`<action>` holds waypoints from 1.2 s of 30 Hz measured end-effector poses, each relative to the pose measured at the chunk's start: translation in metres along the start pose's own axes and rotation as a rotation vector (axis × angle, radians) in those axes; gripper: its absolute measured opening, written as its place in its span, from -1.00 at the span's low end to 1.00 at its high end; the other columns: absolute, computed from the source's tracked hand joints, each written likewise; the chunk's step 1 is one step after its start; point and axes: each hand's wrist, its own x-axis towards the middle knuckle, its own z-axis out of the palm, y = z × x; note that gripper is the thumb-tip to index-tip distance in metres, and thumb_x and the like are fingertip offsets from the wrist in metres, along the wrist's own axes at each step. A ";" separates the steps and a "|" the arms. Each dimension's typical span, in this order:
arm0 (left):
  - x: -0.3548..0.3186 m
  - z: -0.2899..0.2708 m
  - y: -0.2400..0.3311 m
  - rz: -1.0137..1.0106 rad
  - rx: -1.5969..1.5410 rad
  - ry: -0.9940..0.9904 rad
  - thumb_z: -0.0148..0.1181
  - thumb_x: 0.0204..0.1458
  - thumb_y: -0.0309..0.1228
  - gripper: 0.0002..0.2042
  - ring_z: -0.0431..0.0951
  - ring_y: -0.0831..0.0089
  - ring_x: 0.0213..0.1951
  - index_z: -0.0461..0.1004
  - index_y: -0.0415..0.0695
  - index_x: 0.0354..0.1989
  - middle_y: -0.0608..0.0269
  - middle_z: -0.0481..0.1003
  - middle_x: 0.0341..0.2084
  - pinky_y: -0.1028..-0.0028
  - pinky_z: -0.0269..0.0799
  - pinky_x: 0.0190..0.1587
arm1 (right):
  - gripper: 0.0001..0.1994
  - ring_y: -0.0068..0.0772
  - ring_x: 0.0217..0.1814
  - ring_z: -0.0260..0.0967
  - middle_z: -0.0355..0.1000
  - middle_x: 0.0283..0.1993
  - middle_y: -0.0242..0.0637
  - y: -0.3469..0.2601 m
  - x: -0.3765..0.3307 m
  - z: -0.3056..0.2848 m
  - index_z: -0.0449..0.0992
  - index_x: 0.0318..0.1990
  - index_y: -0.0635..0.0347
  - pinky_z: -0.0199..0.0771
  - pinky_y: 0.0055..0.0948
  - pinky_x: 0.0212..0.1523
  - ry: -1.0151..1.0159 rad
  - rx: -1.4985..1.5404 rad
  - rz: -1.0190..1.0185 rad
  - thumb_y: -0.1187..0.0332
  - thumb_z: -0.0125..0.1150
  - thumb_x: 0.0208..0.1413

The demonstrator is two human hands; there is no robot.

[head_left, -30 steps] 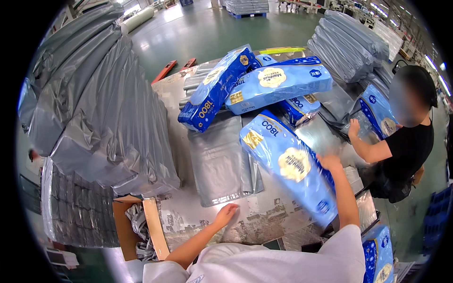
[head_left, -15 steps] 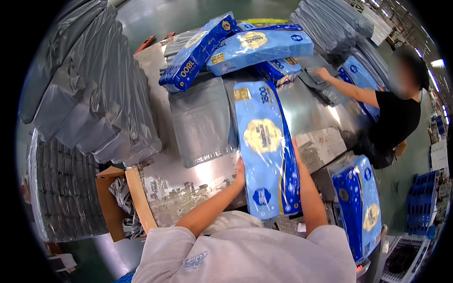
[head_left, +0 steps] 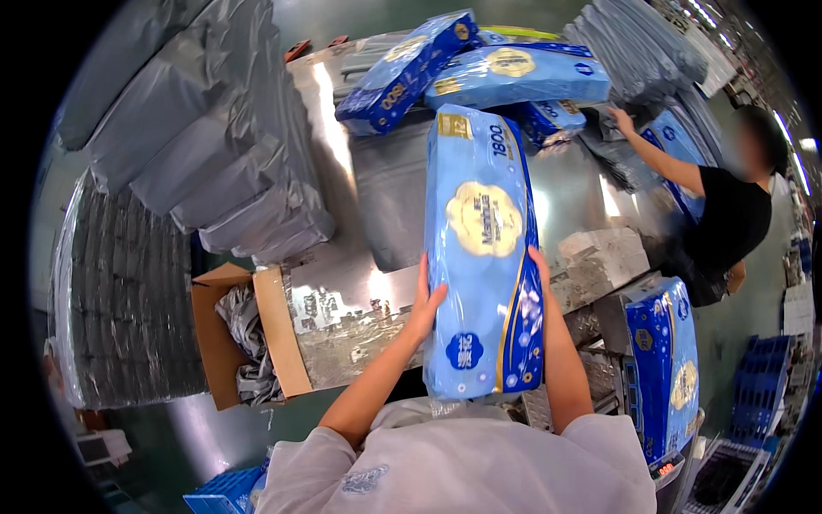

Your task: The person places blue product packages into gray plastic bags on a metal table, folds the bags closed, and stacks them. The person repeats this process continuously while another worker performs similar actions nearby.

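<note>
Hands first, from the head view: our left hand [head_left: 425, 301] and right hand [head_left: 539, 272] clasp a long blue pack [head_left: 484, 257] by its sides, lifted above the steel table [head_left: 342, 291]. We judge it unbagged; more blue packs [head_left: 514, 75] wait beyond.

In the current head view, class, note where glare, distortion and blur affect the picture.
Head view: glare streaks the steel table; fisheye bends the stacked grey bags toward the black rim; the co-worker's face is blurred; the blue pack between left hand and right hand stays sharp.
</note>
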 end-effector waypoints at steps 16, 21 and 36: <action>0.017 -0.185 -0.068 -0.066 0.574 0.349 -0.12 0.09 -0.48 -0.76 0.42 0.31 -0.27 0.27 -0.21 -0.06 0.04 0.40 -0.37 0.39 0.32 -0.20 | -0.55 -0.50 -0.12 0.31 0.40 -0.12 -0.30 0.089 -0.063 -0.060 0.45 -0.12 0.27 0.27 -0.46 -0.06 -0.165 -0.977 0.335 0.05 0.13 0.00; 0.162 -0.212 -0.044 0.295 0.676 0.201 -0.15 -0.01 -0.64 -0.64 0.37 0.33 -0.06 0.23 -0.24 0.03 0.05 0.34 -0.08 0.43 0.28 -0.01 | -0.59 -0.25 -0.15 0.38 0.46 -0.26 -0.19 0.038 0.039 0.000 0.52 -0.22 0.12 0.33 -0.36 -0.15 -0.055 -2.007 0.345 -0.01 -0.06 0.08; 0.164 -0.169 -0.070 0.424 1.383 -0.010 0.11 -0.25 -0.54 -0.66 0.21 0.22 0.01 0.30 -0.12 -0.20 0.23 0.31 -0.14 0.28 0.13 0.01 | -0.88 -0.39 -0.48 0.34 0.41 -0.53 -0.22 0.024 0.215 0.013 0.41 -0.37 0.28 0.32 -0.51 -0.37 0.121 -1.572 -0.705 0.49 0.12 -0.12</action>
